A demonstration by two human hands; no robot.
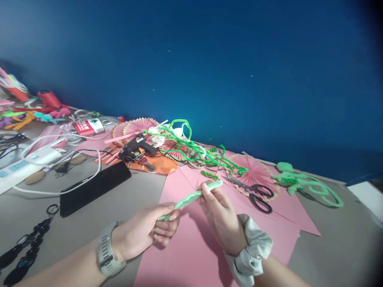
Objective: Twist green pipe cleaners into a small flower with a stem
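Note:
A light green fuzzy pipe cleaner (189, 199) stretches between my two hands above pink paper (185, 247). My left hand (154, 228), with a pale watch at the wrist, is closed around its lower left end. My right hand (220, 211), with a grey-green scrunchie on the wrist, pinches it near the upper right end between thumb and fingers. Scissors (254, 194) with black handles lie just right of my right hand. Beyond the hands is a tangle of bright green pipe cleaners (206, 157). A short green piece (209, 175) rests on the paper.
A black phone (95, 187), a glue gun (139, 146) on an orange sheet, a plastic bottle (89, 126) and a white power strip (28, 165) lie to the left. Pink paper fans (254, 169) and more green pipe-cleaner shapes (320, 187) lie along the blue wall (191, 71).

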